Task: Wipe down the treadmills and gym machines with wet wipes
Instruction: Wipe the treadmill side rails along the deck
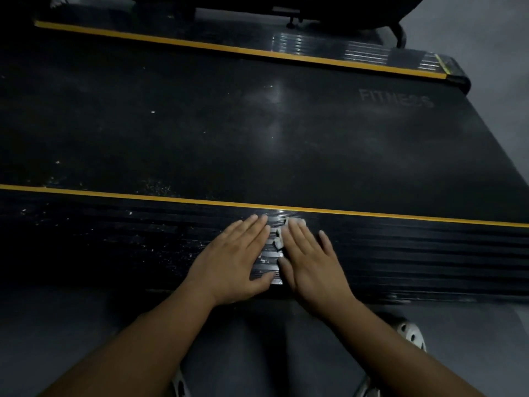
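A black treadmill lies crosswise in front of me, its dusty belt (257, 133) marked "FITNESS" at the right. The near ribbed side rail (114, 239) runs below a yellow stripe (143, 196). My left hand (232, 259) lies flat on this rail with straight fingers. Beside it, my right hand (312, 259) presses flat on a white wet wipe (279, 239). Only the wipe's edges show, at the fingertips and along the hand's left side. White specks dot the rail to the left of my hands.
The far side rail (357, 50) with its own yellow stripe runs along the top. Behind it stands dark machine framework (294, 12) on a small foot. Grey floor (486, 47) shows at the right and beneath me. My light perforated shoes (412, 336) flank my knees.
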`<state>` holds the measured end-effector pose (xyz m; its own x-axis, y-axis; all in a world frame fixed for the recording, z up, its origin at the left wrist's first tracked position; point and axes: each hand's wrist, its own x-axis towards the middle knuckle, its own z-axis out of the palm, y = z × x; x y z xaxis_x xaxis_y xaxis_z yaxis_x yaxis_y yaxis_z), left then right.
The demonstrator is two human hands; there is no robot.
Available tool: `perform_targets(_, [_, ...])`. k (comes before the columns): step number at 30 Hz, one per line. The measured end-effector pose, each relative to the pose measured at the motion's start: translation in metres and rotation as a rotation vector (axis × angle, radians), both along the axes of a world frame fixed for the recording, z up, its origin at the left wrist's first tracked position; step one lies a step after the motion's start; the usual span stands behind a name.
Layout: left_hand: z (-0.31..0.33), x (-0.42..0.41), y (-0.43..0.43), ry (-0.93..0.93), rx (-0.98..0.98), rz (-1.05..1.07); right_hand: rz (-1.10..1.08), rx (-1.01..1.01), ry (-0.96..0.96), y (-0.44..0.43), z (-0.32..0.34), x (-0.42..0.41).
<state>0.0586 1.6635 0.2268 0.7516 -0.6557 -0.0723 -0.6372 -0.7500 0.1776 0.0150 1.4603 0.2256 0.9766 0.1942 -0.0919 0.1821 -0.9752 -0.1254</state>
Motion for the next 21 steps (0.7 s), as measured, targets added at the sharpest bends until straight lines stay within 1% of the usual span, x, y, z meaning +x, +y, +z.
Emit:
perform_targets(3, [0.002, 0.003, 0.002, 0.01, 0.008, -0.015, -0.095, 0.057, 0.087, -0.002, 0.007, 0.029])
perform_targets(6, [0.001, 0.008, 0.018, -0.021, 0.001, 0.004, -0.026, 0.099, 0.099, 0.023, 0.011, 0.03])
perform_targets(9, [-0.002, 0.006, 0.031, -0.049, 0.002, 0.061, 0.039, 0.083, 0.023, 0.014, 0.003, -0.006])
perform_targets(10, [-0.003, 0.005, 0.031, -0.055, 0.001, 0.066, 0.014, 0.065, -0.004, 0.004, 0.001, -0.008])
perform_targets(12, [-0.002, 0.004, 0.03, -0.057, 0.004, 0.062, -0.096, 0.061, 0.033, -0.005, 0.001, 0.007])
perform_targets(14, [-0.001, 0.005, 0.029, -0.057, 0.008, 0.057, -0.152, 0.087, 0.057, 0.008, 0.003, 0.031])
perform_targets(15, [0.0, 0.006, 0.03, -0.059, 0.011, 0.059, -0.13, 0.095, 0.051, 0.021, 0.005, 0.035])
perform_targets(17, [0.001, 0.006, 0.03, -0.066, 0.014, 0.062, -0.018, 0.11, 0.064, 0.036, 0.005, 0.022])
perform_targets(19, [0.001, 0.005, 0.029, -0.066, 0.01, 0.067, 0.088, 0.085, 0.036, 0.023, 0.002, -0.008])
perform_targets(21, [0.001, 0.004, 0.029, -0.069, 0.004, 0.066, 0.064, 0.043, -0.013, -0.001, -0.001, -0.015])
